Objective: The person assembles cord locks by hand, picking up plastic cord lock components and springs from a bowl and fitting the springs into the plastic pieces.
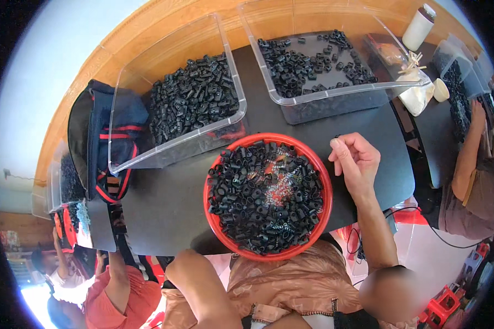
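A round red basin (207, 219) sits at the table's near edge, heaped with small black plastic tube-like pieces (236, 192). Shiny little coil springs (280, 186) lie among them, mostly in the middle. My right hand (358, 162) is just right of the basin, above the dark tabletop. Its thumb and forefinger pinch a small black piece (336, 137), mostly covered by the fingertips. A bent bare limb shows at lower left, but my left hand is not in sight.
Two clear plastic bins hold black pieces: the left bin (233, 77) is fuller than the right bin (340, 98). A dark bag with red trim (93, 137) stands left. A white bottle (419, 27) and a plastic bag (417, 98) are far right. Other people sit at both sides.
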Action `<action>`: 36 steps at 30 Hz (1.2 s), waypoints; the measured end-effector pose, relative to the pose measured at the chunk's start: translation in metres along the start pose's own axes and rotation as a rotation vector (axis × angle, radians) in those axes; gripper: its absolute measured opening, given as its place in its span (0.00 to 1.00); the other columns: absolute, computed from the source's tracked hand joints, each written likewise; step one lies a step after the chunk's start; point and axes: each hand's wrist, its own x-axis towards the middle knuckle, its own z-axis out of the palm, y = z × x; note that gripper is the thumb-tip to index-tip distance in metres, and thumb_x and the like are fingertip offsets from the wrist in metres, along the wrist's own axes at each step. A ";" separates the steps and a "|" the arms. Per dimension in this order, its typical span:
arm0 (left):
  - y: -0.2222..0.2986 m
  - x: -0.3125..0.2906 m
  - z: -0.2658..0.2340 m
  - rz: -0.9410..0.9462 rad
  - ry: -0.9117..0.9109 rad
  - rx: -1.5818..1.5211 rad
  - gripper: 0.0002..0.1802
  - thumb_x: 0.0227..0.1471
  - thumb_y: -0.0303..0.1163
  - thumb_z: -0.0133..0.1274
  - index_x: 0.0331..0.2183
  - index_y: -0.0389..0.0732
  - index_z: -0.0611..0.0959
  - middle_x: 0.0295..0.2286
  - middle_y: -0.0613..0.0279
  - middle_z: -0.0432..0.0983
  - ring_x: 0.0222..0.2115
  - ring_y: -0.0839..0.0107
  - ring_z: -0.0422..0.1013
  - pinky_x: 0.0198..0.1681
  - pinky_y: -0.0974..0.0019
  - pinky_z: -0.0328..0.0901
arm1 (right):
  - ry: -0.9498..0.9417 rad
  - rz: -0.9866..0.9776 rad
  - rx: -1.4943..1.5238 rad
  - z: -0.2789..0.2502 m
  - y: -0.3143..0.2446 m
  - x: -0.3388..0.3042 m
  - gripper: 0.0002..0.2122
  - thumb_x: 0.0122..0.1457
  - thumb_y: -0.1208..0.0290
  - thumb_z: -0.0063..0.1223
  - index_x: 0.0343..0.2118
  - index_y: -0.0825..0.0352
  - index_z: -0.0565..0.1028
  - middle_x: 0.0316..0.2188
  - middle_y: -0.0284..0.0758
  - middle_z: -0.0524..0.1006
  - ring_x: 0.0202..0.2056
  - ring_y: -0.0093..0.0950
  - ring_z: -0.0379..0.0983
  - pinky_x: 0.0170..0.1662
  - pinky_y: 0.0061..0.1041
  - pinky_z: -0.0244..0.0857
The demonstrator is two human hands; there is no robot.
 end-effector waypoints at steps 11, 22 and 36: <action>0.054 0.133 -0.086 -1.112 1.670 0.103 0.05 0.48 0.28 0.51 0.30 0.46 0.73 0.22 0.68 0.67 0.18 0.78 0.61 0.20 0.75 0.56 | -0.110 -0.205 -0.219 0.011 0.004 -0.008 0.04 0.56 0.76 0.56 0.27 0.72 0.75 0.18 0.29 0.76 0.21 0.13 0.71 0.24 0.12 0.64; 0.006 0.161 -0.125 -1.102 2.624 0.043 0.05 0.41 0.25 0.51 0.22 0.46 0.72 0.17 0.70 0.66 0.14 0.74 0.60 0.18 0.72 0.55 | -0.126 -0.167 -0.183 0.016 0.007 -0.009 0.05 0.56 0.76 0.57 0.27 0.71 0.75 0.22 0.31 0.77 0.23 0.13 0.71 0.25 0.12 0.64; -0.113 0.168 -0.125 -0.632 3.896 -0.107 0.09 0.31 0.22 0.51 0.11 0.46 0.70 0.11 0.71 0.64 0.09 0.68 0.59 0.16 0.68 0.55 | -0.389 -0.512 -0.812 0.054 -0.013 0.016 0.07 0.50 0.70 0.58 0.26 0.67 0.73 0.27 0.38 0.70 0.25 0.39 0.72 0.30 0.34 0.66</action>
